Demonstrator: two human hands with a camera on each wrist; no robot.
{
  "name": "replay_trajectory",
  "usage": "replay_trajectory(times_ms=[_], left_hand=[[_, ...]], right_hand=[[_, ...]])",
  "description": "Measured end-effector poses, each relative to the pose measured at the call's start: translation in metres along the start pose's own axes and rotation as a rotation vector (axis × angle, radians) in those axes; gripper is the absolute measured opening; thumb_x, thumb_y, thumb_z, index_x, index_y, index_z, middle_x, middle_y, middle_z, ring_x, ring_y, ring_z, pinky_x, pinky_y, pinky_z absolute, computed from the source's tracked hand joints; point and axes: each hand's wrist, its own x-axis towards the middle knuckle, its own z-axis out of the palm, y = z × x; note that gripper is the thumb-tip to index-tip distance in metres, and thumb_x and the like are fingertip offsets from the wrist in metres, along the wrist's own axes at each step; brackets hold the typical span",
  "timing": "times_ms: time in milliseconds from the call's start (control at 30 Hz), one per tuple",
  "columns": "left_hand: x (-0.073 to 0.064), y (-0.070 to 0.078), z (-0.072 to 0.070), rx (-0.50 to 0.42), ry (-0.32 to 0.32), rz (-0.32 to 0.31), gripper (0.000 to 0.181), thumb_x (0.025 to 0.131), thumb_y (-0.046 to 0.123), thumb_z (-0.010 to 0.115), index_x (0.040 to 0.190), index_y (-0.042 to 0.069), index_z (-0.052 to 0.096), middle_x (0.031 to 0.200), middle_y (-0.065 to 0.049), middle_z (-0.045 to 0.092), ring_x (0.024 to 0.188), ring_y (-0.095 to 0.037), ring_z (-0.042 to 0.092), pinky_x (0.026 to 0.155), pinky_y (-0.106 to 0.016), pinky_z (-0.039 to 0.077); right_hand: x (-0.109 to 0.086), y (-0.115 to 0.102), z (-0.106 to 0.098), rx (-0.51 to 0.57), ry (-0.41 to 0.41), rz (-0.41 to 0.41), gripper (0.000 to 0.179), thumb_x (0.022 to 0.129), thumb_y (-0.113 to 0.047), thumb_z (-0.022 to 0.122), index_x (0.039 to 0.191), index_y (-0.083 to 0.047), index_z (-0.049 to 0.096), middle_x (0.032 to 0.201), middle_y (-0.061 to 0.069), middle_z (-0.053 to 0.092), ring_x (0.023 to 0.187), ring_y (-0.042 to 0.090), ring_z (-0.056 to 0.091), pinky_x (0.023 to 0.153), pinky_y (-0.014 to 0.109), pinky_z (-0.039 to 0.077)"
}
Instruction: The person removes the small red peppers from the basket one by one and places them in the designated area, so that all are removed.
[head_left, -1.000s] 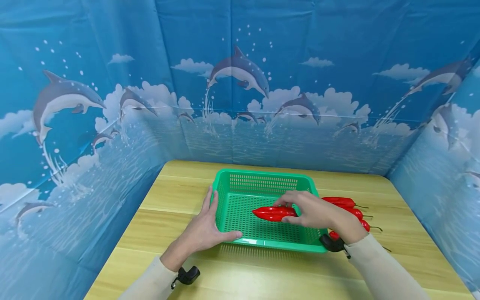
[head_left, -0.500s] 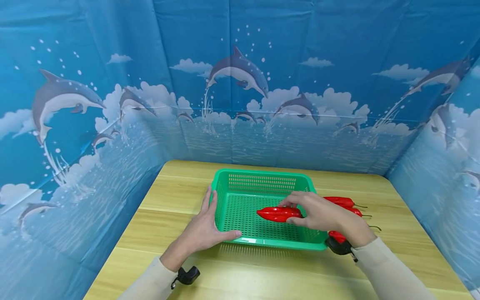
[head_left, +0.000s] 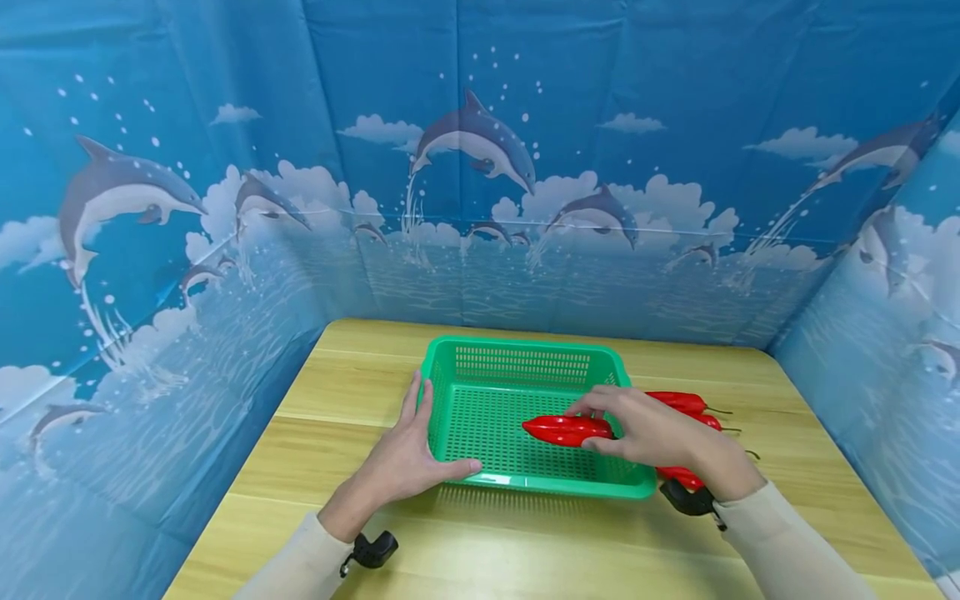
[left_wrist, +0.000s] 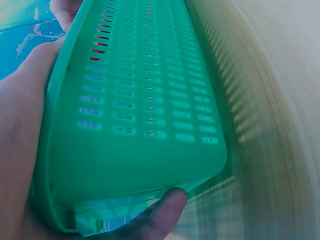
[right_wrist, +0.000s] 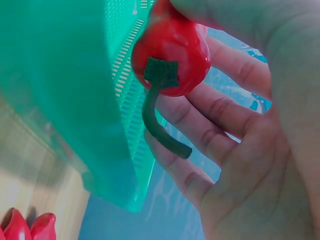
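Note:
A red chili pepper [head_left: 564, 430] shows over the right half of the green basket [head_left: 525, 485], its pointed tip toward the left. My right hand [head_left: 645, 427] pinches its stem end between thumb and fingers from above. In the right wrist view the curved green stem [right_wrist: 156, 117] hangs free beside the fingers. My left hand [head_left: 401, 462] rests against the basket's front-left corner, fingers fairly straight along the left side and thumb across the front rim. In the left wrist view a fingertip [left_wrist: 172, 202] touches the basket's outer wall.
To the right of the basket, several more red peppers [head_left: 678, 402] lie on the wooden table [head_left: 517, 554], partly hidden by my right arm. A blue curtain [head_left: 337, 275] printed with dolphins stands behind the table and on both sides.
My right hand has shifted slightly to the right with the chili pepper still in its grip. The left hand and the basket have stayed almost in place.

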Motion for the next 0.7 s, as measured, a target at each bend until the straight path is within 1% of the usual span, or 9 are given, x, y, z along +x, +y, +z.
replay_trajectory(times_ms=[133,300,400,500,600,700], left_hand=[[0.001,-0.001,-0.001,-0.001,-0.002,0.002,0.152,0.086,0.082,0.09,0.189,0.018,-0.003,0.196,0.009,-0.024,0.067,-0.015,0.069,0.054,-0.038,0.049],[0.002,-0.002,-0.001,-0.003,-0.003,0.005,0.153,0.086,0.082,0.09,0.189,0.017,-0.003,0.197,0.007,-0.023,0.066,-0.014,0.069,0.054,-0.038,0.049],[0.002,-0.002,-0.001,-0.004,-0.004,0.004,0.152,0.086,0.082,0.089,0.189,0.017,-0.003,0.197,0.006,-0.023,0.065,-0.014,0.068,0.053,-0.038,0.049],[0.002,-0.002,-0.001,-0.001,-0.009,0.002,0.152,0.086,0.082,0.089,0.189,0.018,-0.003,0.196,0.007,-0.024,0.063,-0.015,0.067,0.052,-0.038,0.047],[0.002,-0.003,-0.001,0.002,-0.012,0.001,0.152,0.086,0.083,0.089,0.189,0.018,-0.003,0.196,0.006,-0.024,0.061,-0.016,0.067,0.052,-0.038,0.046],[0.003,-0.003,-0.001,0.005,-0.014,-0.001,0.153,0.086,0.084,0.088,0.189,0.018,-0.004,0.195,0.008,-0.026,0.062,-0.015,0.067,0.051,-0.038,0.046]], right_hand=[[-0.002,0.001,0.0,0.011,0.002,-0.002,0.04,0.109,-0.039,0.086,0.147,-0.028,0.078,0.137,-0.007,0.077,0.111,0.009,0.067,0.088,0.033,0.061],[-0.004,0.003,0.0,0.009,0.006,0.01,0.042,0.108,-0.037,0.087,0.147,-0.026,0.078,0.136,-0.005,0.077,0.107,0.006,0.065,0.085,0.029,0.059],[-0.007,0.004,0.001,0.004,0.01,0.016,0.042,0.107,-0.035,0.088,0.147,-0.025,0.079,0.136,-0.006,0.077,0.109,0.007,0.066,0.087,0.031,0.061],[-0.01,0.004,0.0,0.007,0.01,0.021,0.043,0.107,-0.035,0.087,0.148,-0.025,0.078,0.138,-0.005,0.078,0.113,0.011,0.069,0.09,0.034,0.062],[-0.012,0.005,-0.001,-0.004,0.008,0.02,0.044,0.108,-0.039,0.086,0.149,-0.025,0.078,0.141,-0.004,0.078,0.118,0.016,0.072,0.094,0.039,0.065],[-0.014,0.006,-0.003,-0.01,0.009,0.035,0.045,0.108,-0.042,0.086,0.149,-0.026,0.078,0.14,-0.006,0.078,0.12,0.017,0.073,0.097,0.042,0.066]])
